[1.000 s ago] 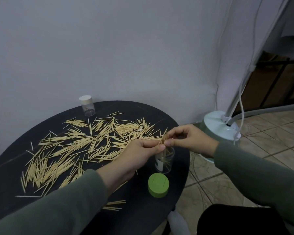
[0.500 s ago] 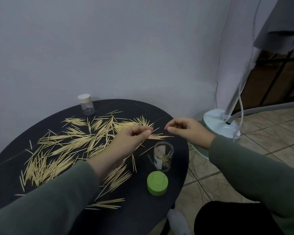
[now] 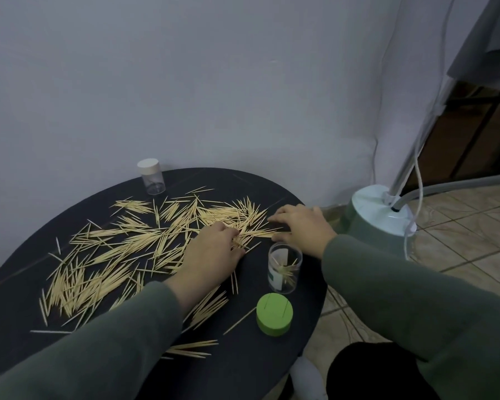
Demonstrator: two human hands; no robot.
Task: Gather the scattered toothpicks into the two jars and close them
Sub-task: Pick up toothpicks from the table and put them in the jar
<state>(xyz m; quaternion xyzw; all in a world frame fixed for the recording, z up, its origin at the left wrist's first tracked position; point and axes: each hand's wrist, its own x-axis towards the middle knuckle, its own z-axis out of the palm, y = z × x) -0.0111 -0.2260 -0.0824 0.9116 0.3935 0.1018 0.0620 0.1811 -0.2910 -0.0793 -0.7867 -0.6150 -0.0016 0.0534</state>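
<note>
Head view: half a second ago both hands hovered above the table with fingers pinched near the open jar; now both have dropped onto the toothpicks. The left hand (image 3: 214,252) lies palm down on the pile at the table's centre-right, its fingers curled in over a small clump of sticks at its tips; whether the clump is truly pinched I cannot tell. The right hand (image 3: 300,223) rests at about 2 o'clock on the round black table (image 3: 243,365), fingers spread and fairly straight, their tips touching the right end of the heap.

The scattered toothpicks (image 3: 122,249) cover the table from 8 o'clock across to 1 o'clock. Most lie flat with their long axes running from lower left to upper right, toward roughly 2 o'clock; a few near the left hand's wrist point almost straight at 12.

The open jar (image 3: 285,268) stands upright at about 4 o'clock, just beside the right wrist, with a few toothpicks leaning crosswise inside it. Its green lid (image 3: 274,314) sits flat on the table just nearer the person, apart from the jar. The second jar (image 3: 152,180) stands upright at 11 o'clock by the wall, its white cap on, well apart from both hands
</note>
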